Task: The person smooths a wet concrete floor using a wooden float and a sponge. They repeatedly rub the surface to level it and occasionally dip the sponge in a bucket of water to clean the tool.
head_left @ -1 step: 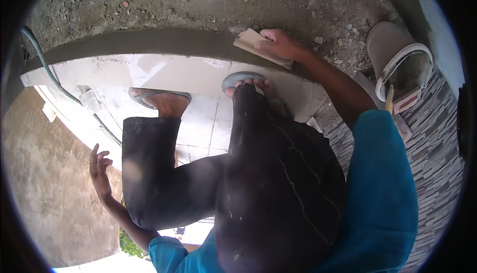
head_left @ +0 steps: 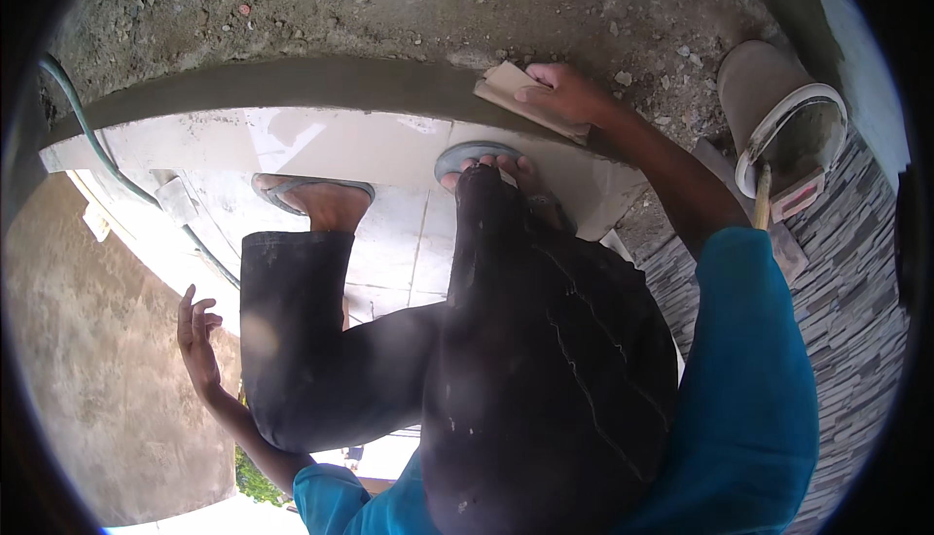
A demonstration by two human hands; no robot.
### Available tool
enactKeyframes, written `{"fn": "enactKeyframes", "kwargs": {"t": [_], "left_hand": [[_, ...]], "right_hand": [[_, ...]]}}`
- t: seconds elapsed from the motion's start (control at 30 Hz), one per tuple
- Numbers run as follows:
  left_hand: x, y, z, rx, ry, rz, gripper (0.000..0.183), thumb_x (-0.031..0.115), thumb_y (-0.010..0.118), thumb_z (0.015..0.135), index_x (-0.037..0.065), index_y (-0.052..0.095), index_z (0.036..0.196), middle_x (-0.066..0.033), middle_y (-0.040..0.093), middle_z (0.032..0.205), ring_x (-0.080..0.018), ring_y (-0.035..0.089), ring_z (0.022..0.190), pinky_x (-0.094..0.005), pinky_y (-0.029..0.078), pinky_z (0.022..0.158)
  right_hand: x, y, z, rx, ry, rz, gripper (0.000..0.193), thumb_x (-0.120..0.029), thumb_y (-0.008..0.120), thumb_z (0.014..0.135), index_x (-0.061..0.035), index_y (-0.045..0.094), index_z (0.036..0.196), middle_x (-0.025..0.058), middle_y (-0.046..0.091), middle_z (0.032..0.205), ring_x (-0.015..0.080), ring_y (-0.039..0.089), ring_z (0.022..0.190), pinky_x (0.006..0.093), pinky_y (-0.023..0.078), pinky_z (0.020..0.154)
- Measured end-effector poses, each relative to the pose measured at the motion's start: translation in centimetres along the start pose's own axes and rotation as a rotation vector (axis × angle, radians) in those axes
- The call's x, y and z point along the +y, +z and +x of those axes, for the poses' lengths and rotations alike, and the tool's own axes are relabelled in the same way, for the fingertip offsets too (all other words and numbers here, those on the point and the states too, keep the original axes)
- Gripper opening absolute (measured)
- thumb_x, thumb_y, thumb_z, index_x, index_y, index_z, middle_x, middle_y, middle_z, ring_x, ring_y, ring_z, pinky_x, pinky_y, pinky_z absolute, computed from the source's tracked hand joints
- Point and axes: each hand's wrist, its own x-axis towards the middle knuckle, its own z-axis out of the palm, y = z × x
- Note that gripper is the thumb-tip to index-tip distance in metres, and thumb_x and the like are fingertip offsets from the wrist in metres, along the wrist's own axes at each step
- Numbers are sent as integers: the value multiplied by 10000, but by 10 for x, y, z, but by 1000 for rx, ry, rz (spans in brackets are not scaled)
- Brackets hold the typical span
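Nothing has shifted since the earlier frame: below the right hand (head_left: 569, 95) runs the grey wet cement band (head_left: 292, 86), the hand gripping a flat wooden float (head_left: 525, 99) pressed onto its end, while the left hand (head_left: 197, 340) hangs open, fingers spread, touching nothing.

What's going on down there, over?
Right hand presses a flat wooden float on the wet grey cement edge. Left hand open, held out, holding nothing. Bucket with a tool beside the right arm; nothing blocking.
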Motion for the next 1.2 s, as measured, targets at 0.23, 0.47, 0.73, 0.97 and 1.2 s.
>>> {"fn": "enactKeyframes", "kwargs": {"t": [0.23,0.47,0.73,0.97,1.2], "left_hand": [[17,7,11,-18,49,14,436,328,519,1056,114,544,1435,-27,660,1042,-98,553,816,-308,495,839],[9,8,9,-12,18,6,433,301,502,1061,103,531,1445,-30,653,1047,-99,555,821,-304,494,837],[25,7,28,-84,123,49,452,332,490,1063,106,521,1453,-30,640,1050,-97,538,825,-318,496,852],[42,7,15,-53,103,116,451,331,500,1059,106,528,1448,-32,629,1063,-103,527,830,-320,488,860],[45,13,21,-81,102,42,442,302,515,1054,101,528,1447,-29,625,1055,-101,508,816,-301,475,844]], "right_hand": [[-112,50,69,25,-204,-103,488,-453,672,908,-27,648,1145,166,695,1024,285,639,890,393,482,816],[10,-27,-25,35,135,-114,479,-429,684,885,-30,679,1149,134,716,987,226,671,920,373,489,827],[-8,-11,-13,38,-19,-104,523,-452,689,885,-31,660,1195,181,710,1024,291,673,968,393,495,827],[-17,-35,-74,-65,77,-130,445,-423,648,925,-38,662,1148,124,696,981,184,639,904,356,487,823],[36,-32,-37,30,45,-113,397,-376,637,937,-44,655,1154,112,700,996,175,628,894,349,482,830]]}}
